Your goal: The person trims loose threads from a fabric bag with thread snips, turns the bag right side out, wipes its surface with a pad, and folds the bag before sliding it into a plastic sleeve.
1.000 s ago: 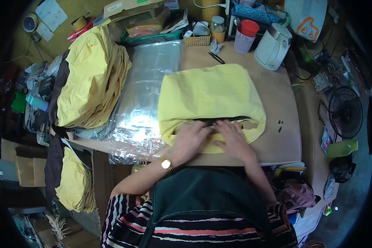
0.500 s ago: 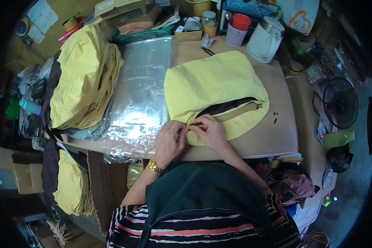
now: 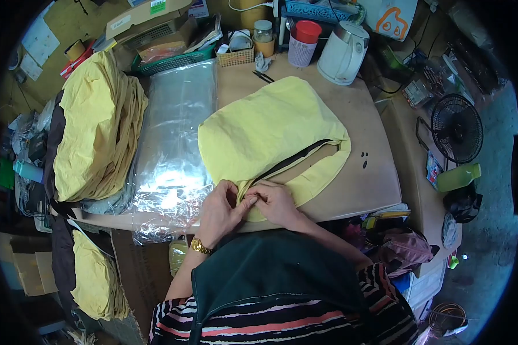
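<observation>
A yellow cloth shoulder bag [image 3: 270, 123] lies on the table in front of me, its dark-lined opening towards me and its strap [image 3: 322, 177] curving round on the near side. My left hand [image 3: 220, 211] is closed on the gathered cloth at the bag's near left corner, where strap and body meet. Close beside it, my right hand [image 3: 275, 204] pinches the same gathered spot, thumb and fingers pressed together. The fingertips of both hands nearly touch. Whatever small detail lies between them is hidden.
Left of the bag lie clear plastic sleeves [image 3: 175, 121], then a tall stack of yellow bags [image 3: 95, 126]. At the back stand a white kettle [image 3: 343, 53], a red cup [image 3: 308, 32] and a green basket [image 3: 175, 62]. Black scissors [image 3: 263, 76] lie behind the bag. A fan [image 3: 456, 127] is at right.
The view has shifted, so most things sit further left. The bag has turned a little and its opening looks narrower. Both hands stay at the same corner.
</observation>
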`<action>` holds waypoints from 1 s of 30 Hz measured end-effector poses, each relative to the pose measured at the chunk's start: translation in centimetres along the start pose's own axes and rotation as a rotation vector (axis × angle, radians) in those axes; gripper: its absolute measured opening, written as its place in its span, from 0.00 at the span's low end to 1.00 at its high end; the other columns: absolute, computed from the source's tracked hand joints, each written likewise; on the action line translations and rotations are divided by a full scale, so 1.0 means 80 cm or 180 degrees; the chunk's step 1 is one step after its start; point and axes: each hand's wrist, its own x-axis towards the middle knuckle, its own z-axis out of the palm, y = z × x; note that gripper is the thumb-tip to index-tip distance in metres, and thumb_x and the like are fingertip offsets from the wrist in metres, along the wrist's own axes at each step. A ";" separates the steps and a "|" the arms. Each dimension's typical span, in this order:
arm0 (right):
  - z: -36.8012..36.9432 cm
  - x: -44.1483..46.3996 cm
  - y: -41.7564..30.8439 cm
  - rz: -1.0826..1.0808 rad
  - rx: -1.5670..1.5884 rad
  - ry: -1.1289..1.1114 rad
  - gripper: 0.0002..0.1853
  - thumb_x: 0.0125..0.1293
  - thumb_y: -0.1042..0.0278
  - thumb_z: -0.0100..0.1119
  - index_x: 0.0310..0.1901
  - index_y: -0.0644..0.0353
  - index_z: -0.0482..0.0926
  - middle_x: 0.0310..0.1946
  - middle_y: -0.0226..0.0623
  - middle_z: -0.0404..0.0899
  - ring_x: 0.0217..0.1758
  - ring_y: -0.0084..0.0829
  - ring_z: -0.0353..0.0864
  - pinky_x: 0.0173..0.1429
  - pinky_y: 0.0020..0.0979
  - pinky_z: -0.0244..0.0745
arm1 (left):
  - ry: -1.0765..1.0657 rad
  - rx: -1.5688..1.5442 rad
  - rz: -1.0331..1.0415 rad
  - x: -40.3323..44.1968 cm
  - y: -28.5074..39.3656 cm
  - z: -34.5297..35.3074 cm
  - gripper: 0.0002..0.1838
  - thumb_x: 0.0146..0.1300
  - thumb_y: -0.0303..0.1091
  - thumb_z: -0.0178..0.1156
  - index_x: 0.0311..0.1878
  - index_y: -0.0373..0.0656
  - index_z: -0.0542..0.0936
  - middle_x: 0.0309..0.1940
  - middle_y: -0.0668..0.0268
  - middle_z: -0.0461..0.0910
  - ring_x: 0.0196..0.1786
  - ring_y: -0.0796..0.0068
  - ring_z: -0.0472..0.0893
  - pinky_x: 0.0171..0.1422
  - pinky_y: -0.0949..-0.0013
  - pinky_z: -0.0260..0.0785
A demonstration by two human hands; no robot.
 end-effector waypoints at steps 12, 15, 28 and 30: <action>-0.177 0.023 0.016 -0.0657 -0.2498 0.2329 0.04 0.62 0.72 0.57 0.30 0.59 0.76 0.26 0.42 0.77 0.26 0.47 0.78 0.32 0.41 0.74 | -0.0764 0.1452 0.0108 -0.016 -0.001 -0.077 0.10 0.61 0.38 0.61 0.32 0.41 0.78 0.22 0.53 0.78 0.29 0.50 0.80 0.34 0.53 0.70; -0.207 -0.025 -0.013 -0.0530 -0.3154 0.1699 0.04 0.63 0.72 0.58 0.30 0.61 0.77 0.26 0.40 0.80 0.25 0.42 0.81 0.31 0.38 0.74 | -0.0532 0.1784 0.0148 -0.031 0.000 -0.102 0.08 0.60 0.38 0.63 0.34 0.44 0.78 0.26 0.56 0.80 0.31 0.52 0.80 0.36 0.54 0.71; -0.223 0.182 0.017 -0.0140 -0.0377 0.0540 0.15 0.65 0.63 0.64 0.46 0.67 0.80 0.30 0.30 0.81 0.33 0.16 0.76 0.41 0.22 0.71 | 0.0783 -0.1211 0.0181 0.140 -0.122 -0.098 0.13 0.64 0.33 0.65 0.47 0.34 0.83 0.39 0.63 0.85 0.43 0.78 0.80 0.50 0.74 0.71; -0.220 0.196 0.022 0.0208 -0.0576 0.0036 0.14 0.65 0.64 0.64 0.46 0.66 0.80 0.30 0.30 0.81 0.33 0.16 0.75 0.40 0.23 0.70 | 0.1126 -0.1074 0.0335 0.143 -0.126 -0.092 0.10 0.65 0.33 0.64 0.36 0.35 0.83 0.28 0.70 0.82 0.33 0.85 0.76 0.40 0.78 0.69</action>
